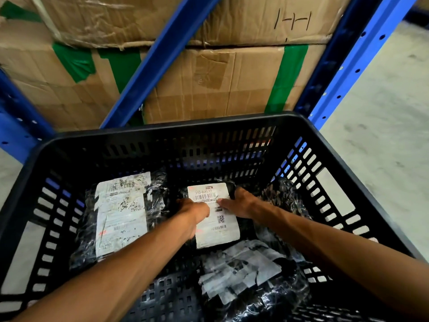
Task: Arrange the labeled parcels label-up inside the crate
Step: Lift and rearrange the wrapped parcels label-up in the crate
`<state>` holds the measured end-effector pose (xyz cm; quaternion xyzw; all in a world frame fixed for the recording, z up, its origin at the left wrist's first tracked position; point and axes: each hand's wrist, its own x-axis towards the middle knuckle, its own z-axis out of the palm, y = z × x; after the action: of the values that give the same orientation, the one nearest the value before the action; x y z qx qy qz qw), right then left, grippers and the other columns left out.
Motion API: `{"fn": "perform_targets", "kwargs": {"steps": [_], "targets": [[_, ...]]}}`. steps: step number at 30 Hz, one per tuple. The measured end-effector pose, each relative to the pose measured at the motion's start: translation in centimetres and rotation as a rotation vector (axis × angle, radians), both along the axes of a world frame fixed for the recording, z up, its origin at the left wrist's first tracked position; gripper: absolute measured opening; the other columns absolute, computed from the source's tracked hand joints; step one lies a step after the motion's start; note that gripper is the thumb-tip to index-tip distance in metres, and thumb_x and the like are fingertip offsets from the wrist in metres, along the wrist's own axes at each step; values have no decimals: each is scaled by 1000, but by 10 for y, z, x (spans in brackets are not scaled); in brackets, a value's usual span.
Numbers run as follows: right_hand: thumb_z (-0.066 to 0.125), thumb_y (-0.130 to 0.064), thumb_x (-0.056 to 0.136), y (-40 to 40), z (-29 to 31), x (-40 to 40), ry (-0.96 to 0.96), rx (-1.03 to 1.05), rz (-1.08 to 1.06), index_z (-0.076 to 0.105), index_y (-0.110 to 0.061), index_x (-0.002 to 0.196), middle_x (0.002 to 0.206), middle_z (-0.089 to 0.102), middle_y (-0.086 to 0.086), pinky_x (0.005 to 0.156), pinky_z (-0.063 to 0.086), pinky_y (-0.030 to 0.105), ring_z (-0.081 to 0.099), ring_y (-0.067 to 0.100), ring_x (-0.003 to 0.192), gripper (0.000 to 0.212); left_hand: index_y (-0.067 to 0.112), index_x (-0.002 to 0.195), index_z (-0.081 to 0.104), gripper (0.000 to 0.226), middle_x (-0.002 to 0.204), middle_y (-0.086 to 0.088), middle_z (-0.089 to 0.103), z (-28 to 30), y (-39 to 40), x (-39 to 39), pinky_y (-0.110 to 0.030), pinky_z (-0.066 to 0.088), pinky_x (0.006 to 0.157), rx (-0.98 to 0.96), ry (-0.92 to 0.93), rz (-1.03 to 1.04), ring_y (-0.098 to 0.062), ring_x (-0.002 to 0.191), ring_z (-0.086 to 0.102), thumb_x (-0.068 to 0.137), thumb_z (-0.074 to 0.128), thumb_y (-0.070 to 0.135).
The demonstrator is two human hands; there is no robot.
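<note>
Left hand [193, 211], right hand [241, 203] pressed flat

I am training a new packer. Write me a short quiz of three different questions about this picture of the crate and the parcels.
1. True or false: both hands rest on the same parcel.
2. What code is printed at the top of the label between the hands?
3. Multiple choice: the parcel at the left of the crate lies A) label down, B) label up, C) outside the crate.

Key
1. True: the left hand and the right hand are both on the middle parcel inside the black crate.
2. 310-BAL17.
3. B: the left parcel shows its white label facing up.
</note>
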<state>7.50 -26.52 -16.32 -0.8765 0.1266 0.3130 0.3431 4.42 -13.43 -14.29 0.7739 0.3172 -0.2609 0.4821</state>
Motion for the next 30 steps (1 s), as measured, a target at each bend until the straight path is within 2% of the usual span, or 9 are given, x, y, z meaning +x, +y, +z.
{"fn": "perform_targets", "kwargs": {"steps": [3, 7, 11, 13, 16, 19, 24, 28, 30], "targets": [[64, -29, 90, 5, -5, 1, -1, -50, 61, 43, -5, 127, 127, 60, 10, 86, 50, 31, 60, 23, 106, 49, 1, 139, 42, 61, 138, -17, 50, -7, 2, -2, -29, 41, 90, 16, 19, -44, -31, 125, 47, 81, 62, 1], [65, -30, 89, 5, 4, 1, -8, -204, 245, 42, -6, 133, 131, 57, 10, 87, 46, 29, 57, 25, 114, 55, 0, 137, 43, 59, 137, -17, 52, -5, 3, -4, -30, 42, 96, 28, 21, -87, -31, 125, 48, 81, 62, 1], [63, -28, 89, -12, 46, 13, -186, -471, 491, 57, -13, 117, 93, 62, 0, 59, 45, 22, 58, 14, 75, 32, 2, 144, 32, 64, 146, -18, 42, 8, -4, -9, -38, 37, 110, 46, -46, -172, -32, 134, 39, 87, 59, 13], [62, -28, 87, -23, 68, 19, -263, -702, 567, 57, -14, 122, 105, 65, 2, 75, 51, 30, 63, 21, 93, 38, 7, 148, 24, 68, 151, -15, 35, 19, -11, -10, -34, 36, 107, 15, -100, -259, -31, 137, 35, 89, 57, 19], [64, -36, 84, -38, 78, 11, -137, -870, 705, 56, -12, 128, 130, 61, 6, 91, 48, 33, 57, 26, 119, 51, 12, 141, 39, 57, 137, -10, 47, 39, -20, -18, -23, 35, 84, -75, -168, -368, -22, 116, 46, 88, 58, 17], [72, -38, 76, -42, 81, -1, -123, -876, 670, 60, -12, 122, 124, 64, 8, 83, 50, 29, 61, 27, 113, 55, 16, 134, 48, 49, 114, -4, 51, 52, -24, -27, -26, 40, 86, -145, -184, -422, -19, 102, 46, 86, 62, 19], [83, -38, 65, -28, 109, -10, -151, -811, 539, 60, -15, 122, 116, 67, 5, 73, 50, 29, 64, 25, 104, 66, 21, 135, 48, 57, 121, -1, 54, 66, -20, -37, -24, 37, 80, -257, -220, -436, -15, 103, 49, 83, 69, 27], [78, -41, 68, -9, 161, -5, -442, -900, 490, 63, -14, 113, 114, 69, 7, 69, 44, 30, 66, 27, 105, 55, 31, 111, 53, 46, 89, 20, 58, 81, -27, -40, -11, 40, 65, -386, -291, -457, 0, 85, 57, 73, 79, 37], [73, -41, 72, 3, 191, -1, -600, -864, 404, 63, -13, 113, 116, 68, 11, 74, 47, 32, 65, 30, 107, 50, 35, 125, 48, 72, 108, 20, 60, 87, -33, -43, -8, 44, 82, -384, -446, -507, -3, 107, 56, 63, 84, 41]]}}
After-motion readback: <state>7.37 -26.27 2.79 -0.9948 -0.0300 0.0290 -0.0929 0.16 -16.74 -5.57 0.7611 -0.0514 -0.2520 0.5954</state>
